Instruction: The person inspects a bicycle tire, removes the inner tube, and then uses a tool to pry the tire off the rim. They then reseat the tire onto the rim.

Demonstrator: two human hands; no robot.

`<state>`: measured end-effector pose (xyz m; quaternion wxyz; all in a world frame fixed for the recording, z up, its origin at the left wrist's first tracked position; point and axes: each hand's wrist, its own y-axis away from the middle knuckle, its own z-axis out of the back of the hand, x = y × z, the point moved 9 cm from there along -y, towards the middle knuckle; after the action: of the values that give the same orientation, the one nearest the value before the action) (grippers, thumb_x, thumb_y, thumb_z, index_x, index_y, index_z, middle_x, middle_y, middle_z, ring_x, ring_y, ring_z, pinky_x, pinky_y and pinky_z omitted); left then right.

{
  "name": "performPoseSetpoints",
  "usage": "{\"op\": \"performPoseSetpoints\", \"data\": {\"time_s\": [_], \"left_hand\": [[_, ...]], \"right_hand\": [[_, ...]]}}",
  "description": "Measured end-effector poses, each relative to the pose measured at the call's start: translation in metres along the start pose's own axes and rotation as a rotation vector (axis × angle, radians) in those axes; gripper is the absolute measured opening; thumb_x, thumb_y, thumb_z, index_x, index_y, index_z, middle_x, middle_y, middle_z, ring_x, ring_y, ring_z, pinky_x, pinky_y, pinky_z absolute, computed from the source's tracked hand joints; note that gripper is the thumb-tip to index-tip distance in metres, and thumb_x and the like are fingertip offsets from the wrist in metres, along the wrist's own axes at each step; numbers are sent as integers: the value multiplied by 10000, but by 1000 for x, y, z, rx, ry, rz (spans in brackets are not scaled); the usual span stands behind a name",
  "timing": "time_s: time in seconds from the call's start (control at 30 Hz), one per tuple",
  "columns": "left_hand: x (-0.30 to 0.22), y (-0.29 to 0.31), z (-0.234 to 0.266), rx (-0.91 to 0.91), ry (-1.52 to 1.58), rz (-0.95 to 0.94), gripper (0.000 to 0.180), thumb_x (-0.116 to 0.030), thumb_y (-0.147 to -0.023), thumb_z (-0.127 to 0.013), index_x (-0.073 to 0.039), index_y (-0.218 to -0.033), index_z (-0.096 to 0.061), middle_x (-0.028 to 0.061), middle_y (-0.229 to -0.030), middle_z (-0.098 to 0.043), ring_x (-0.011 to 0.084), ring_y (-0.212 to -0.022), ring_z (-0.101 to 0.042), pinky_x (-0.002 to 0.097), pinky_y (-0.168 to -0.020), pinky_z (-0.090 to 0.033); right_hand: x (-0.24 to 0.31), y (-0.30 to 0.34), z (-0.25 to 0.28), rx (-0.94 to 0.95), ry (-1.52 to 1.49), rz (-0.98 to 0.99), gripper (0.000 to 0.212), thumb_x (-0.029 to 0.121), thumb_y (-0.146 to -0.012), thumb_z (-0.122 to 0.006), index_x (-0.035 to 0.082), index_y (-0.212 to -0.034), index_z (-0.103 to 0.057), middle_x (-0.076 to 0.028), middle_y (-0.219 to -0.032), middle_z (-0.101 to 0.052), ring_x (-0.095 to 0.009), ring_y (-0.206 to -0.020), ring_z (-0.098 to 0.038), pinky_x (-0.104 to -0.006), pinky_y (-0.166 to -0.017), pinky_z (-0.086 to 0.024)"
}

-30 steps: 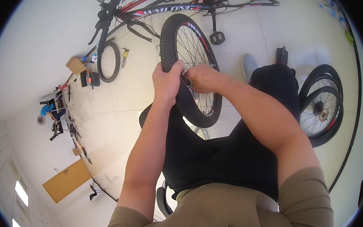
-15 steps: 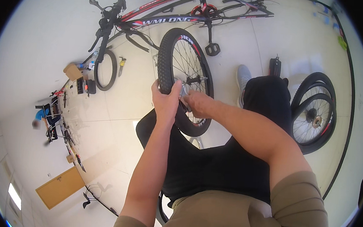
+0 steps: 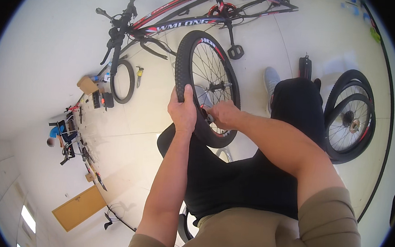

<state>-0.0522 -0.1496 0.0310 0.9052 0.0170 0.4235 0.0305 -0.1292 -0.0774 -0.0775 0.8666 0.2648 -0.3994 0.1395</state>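
A bicycle wheel [image 3: 182, 59] with a knobbly black tyre stands tilted between my knees. My left hand [image 3: 183, 111] is wrapped round the tyre on its near left side, thumb on top. On the spoke side, my right hand [image 3: 225, 114] is closed at the lower rim, fingers bent inward. A small dark and silvery piece [image 3: 209, 119] shows beneath its fingertips; its kind is too small to tell, and the fingers partly hide it. The hub [image 3: 220, 86] sits just beyond my right hand.
A black and red bicycle frame [image 3: 182, 24] lies beyond the wheel, handlebar at left. More wheels [image 3: 347, 156] lie at right, beside a black bag [image 3: 305, 67]. A loose tyre [image 3: 129, 98], a yellow-handled tool [image 3: 139, 77] and boxes [image 3: 87, 85] are at left. Another person [image 3: 56, 133] is farther off.
The view has shifted, so most things sit slightly farther right. My left hand stays on the tyre. My right hand has moved slightly, and the small piece below its fingers shows more.
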Motion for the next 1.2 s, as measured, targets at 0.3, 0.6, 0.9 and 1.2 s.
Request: {"op": "performPoseSetpoints", "data": {"time_s": [0.3,0.6,0.9,1.2], "left_hand": [[23,10,3,8,266,101,341,-298,-998,-610,25,-1094,-663,15,-911,-656,102,-805,-564,268,-739,-472],[29,23,6,-80,204,111,350,-315,-997,-613,17,-1094,-660,14,-879,-639,101,-779,-548,272,-713,-461],[31,33,4,-95,205,93,380,-338,-989,-611,22,-1101,-656,47,-891,-669,133,-801,-592,298,-741,-490],[15,53,-3,-78,243,133,357,-331,-1017,-584,13,-1087,-649,13,-905,-646,98,-798,-567,265,-730,-484]], "right_hand": [[-2,-6,10,-147,-156,-2,254,125,-830,-594,95,-1075,-652,-153,-970,-704,-373,-997,-668,-552,-811,-465],[-7,-10,20,-167,-207,-113,234,113,-816,-584,62,-1033,-652,-184,-1062,-693,-379,-1058,-648,-572,-853,-466],[-5,-10,33,-272,-236,-137,230,136,-822,-604,35,-1022,-656,-216,-956,-697,-396,-974,-666,-501,-824,-523],[-9,-13,40,-187,-312,-219,273,139,-809,-603,63,-1059,-680,-173,-1111,-689,-366,-1069,-659,-568,-886,-474]]}}
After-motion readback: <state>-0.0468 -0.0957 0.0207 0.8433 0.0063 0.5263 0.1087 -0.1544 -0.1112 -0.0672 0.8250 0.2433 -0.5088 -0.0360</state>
